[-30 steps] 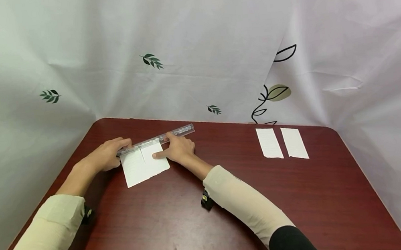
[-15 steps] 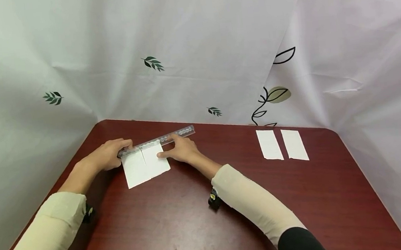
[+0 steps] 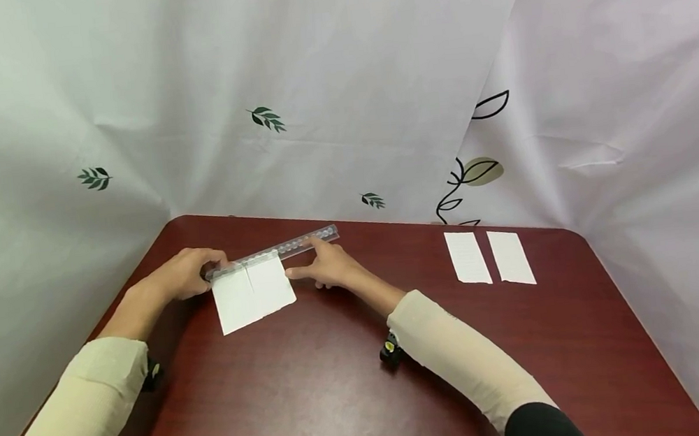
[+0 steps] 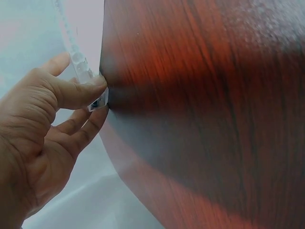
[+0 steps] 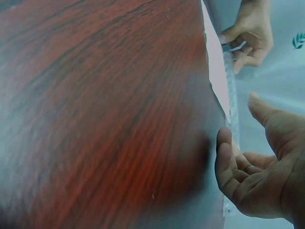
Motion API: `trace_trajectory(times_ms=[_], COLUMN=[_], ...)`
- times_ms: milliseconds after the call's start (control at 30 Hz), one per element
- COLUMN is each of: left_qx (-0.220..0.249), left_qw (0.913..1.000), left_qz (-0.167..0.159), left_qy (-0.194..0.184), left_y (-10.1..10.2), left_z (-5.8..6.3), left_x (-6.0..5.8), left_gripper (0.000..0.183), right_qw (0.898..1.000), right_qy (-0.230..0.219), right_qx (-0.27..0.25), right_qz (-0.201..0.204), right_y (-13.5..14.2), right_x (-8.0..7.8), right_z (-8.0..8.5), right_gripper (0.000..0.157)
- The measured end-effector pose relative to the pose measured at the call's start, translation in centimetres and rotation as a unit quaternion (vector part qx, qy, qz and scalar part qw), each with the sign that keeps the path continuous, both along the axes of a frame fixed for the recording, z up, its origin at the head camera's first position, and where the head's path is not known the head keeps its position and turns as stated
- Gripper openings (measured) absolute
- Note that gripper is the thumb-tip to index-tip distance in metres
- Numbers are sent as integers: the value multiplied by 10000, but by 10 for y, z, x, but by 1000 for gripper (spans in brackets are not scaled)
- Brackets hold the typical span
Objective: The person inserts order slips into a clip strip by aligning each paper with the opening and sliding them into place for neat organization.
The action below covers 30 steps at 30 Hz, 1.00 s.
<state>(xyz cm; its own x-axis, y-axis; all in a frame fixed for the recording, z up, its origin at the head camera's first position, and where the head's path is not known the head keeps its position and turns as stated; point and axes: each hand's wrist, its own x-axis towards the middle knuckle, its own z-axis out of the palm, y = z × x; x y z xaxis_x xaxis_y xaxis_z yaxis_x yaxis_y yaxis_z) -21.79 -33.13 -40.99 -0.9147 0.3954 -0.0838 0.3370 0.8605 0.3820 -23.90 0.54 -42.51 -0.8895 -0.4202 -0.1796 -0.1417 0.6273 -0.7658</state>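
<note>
head view: the clear ruler (image 3: 294,247) is pinched by the left hand (image 3: 185,273), apparently for steadiness; white paper (image 3: 255,299) is laid along its near edge; the right hand (image 3: 331,264) is spread over its right half.

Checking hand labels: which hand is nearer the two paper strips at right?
Right. The right hand is left of the paper strips, at the clear ruler; the left hand, farther left, pinches the ruler's end.
</note>
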Motion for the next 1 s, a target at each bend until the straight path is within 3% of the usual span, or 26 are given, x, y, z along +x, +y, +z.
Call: trace_trajectory(times_ms=[267,567,1000], left_qx=[52,20,-14], left_qw=[10000,10000,9997], left_qz=[-33,-16,-52], left_qy=[53,89,221], left_y=[0,1,1], left_z=[-1,-3,-6], left_x=[1,-2,0], left_gripper=[34,33,32], right_qw=[9998,9995,9995], right_qy=[-11,-26,-135], right_qx=[-210,-224,-120], right_qz=[-20,-241,-258], right_y=[22,41,53], right_x=[1,3,7], right_z=[1,-4,-5], right_gripper=[88,68,55])
